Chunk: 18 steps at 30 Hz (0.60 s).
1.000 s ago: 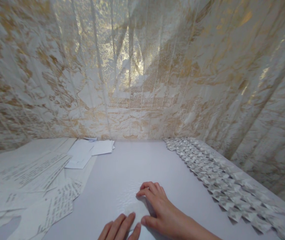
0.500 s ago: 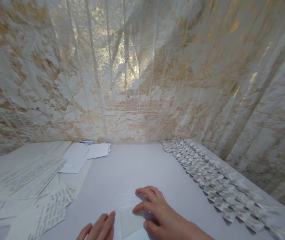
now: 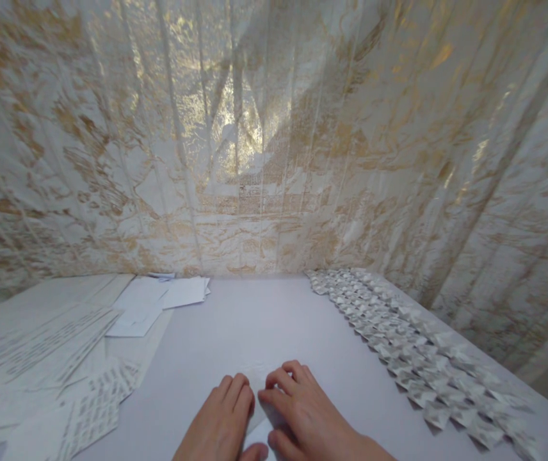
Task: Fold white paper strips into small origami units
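Note:
At the bottom middle, a small white sheet of paper [image 3: 259,435] lies on the table between my hands, mostly covered by them. My left hand [image 3: 223,413] is on its left side, fingers bent and pressed together, the thumb on the paper near the lower frame edge. On the other side, my right hand [image 3: 305,406] has curled fingertips at the paper's right edge, with the thumb low against it. The paper's near part is cut off by the frame. A faint glossy patch [image 3: 255,368] shows on the table just beyond the fingertips.
Printed paper sheets [image 3: 53,346] overlap along the left of the white table [image 3: 245,320]. Blank white slips [image 3: 185,293] lie at the back left. Rows of small folded paper pieces [image 3: 399,346] run down the right side. A gold-patterned curtain [image 3: 255,218] hangs behind.
My left hand has come up and right, closer to my right hand, and now covers the paper's left side. My right hand's fingers have curled in. The view has shifted slightly.

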Available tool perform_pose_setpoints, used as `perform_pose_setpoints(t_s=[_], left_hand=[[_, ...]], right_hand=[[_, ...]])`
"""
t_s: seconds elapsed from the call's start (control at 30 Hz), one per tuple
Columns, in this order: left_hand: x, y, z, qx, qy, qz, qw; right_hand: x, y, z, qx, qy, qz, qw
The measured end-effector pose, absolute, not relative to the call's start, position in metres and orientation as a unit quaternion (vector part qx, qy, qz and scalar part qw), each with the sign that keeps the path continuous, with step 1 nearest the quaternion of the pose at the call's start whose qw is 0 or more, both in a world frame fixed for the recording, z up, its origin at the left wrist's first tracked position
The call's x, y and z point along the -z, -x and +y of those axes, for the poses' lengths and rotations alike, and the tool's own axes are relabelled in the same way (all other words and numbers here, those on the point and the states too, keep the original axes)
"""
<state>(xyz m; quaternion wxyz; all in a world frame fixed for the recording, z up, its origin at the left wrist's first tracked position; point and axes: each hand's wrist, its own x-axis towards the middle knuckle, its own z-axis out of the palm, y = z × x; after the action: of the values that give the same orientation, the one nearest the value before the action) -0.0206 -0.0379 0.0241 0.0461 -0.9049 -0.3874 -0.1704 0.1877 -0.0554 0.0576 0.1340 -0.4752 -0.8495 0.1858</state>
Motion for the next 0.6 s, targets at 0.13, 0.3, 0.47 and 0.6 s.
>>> perform_pose_setpoints(t_s=[0.13,0.3,0.47,0.6], left_hand=[[-0.02,0.025,-0.034,0.201,0.902,-0.381,0.024],[-0.021,0.029,-0.029,0.18,0.915,-0.359,0.028],[-0.029,0.028,-0.028,0.18,0.917,-0.355,0.014],[-0.032,0.032,-0.033,0.192,0.919,-0.341,-0.034]], right_hand=[[-0.06,-0.188,-0.056,-0.182,0.474,-0.85,0.143],[-0.062,-0.188,-0.056,-0.182,0.472,-0.851,0.142],[-0.054,-0.184,-0.048,-0.152,0.442,-0.871,0.153],[-0.045,-0.182,-0.041,-0.118,0.418,-0.886,0.165]])
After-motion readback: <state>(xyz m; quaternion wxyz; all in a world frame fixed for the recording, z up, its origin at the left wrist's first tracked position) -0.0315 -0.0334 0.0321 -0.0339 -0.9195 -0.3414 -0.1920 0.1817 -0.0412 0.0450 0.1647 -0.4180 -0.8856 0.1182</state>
